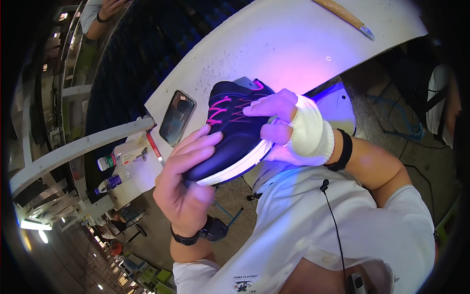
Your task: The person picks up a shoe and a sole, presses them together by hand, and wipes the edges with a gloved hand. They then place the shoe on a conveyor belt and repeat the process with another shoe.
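Overhead, both hands (188,183) (289,130) grasping dark sneaker (235,132) above white worktable (274,44); phone (177,117) lying there, dim workshop around.

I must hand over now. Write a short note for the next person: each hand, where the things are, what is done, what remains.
Left hand: holds the toe end of the dark shoe from below.
Right hand, in a white wrap: fingers grip the shoe's top by the pink laces.
Shoe: held up in the air over the white table edge, under violet light.
On the table: phone, two bottles, brush.
Done or left: cannot tell from this view.
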Action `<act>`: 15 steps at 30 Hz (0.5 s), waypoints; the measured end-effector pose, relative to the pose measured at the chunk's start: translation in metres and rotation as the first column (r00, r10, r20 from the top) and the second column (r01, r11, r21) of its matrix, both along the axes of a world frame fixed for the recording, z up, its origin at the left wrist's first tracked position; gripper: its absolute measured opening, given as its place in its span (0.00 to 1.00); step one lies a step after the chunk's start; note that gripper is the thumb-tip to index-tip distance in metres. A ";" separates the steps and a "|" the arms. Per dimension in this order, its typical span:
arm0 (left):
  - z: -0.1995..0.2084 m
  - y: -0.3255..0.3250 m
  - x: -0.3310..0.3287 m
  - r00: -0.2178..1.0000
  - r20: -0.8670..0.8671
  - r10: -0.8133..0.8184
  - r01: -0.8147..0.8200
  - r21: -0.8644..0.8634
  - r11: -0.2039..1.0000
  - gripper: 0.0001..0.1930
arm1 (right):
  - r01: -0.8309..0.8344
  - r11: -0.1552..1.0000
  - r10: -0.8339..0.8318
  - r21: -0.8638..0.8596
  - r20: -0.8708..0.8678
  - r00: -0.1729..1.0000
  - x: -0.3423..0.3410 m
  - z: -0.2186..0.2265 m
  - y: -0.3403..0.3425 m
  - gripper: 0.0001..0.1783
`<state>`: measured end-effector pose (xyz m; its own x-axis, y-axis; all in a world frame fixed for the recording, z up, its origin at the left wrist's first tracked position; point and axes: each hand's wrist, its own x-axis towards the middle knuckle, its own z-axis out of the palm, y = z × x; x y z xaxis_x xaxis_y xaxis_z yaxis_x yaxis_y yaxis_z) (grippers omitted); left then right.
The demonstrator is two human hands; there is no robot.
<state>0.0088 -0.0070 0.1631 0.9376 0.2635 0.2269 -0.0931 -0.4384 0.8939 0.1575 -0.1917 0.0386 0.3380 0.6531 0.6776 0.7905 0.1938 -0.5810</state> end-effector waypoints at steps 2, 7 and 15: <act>0.001 0.008 0.000 0.996 -0.065 -0.060 0.069 0.160 0.985 0.31 | 0.004 0.999 -0.004 0.034 0.000 1.000 0.000 -0.002 0.005 0.29; -0.007 0.015 0.000 0.986 -0.090 -0.142 0.163 0.307 0.938 0.47 | -0.003 0.998 0.003 0.067 -0.011 1.000 0.004 0.006 0.007 0.22; -0.024 0.034 -0.017 0.993 -0.019 -0.115 0.116 0.258 0.959 0.30 | 0.006 0.997 -0.016 -0.081 -0.132 0.991 0.007 -0.009 0.018 0.30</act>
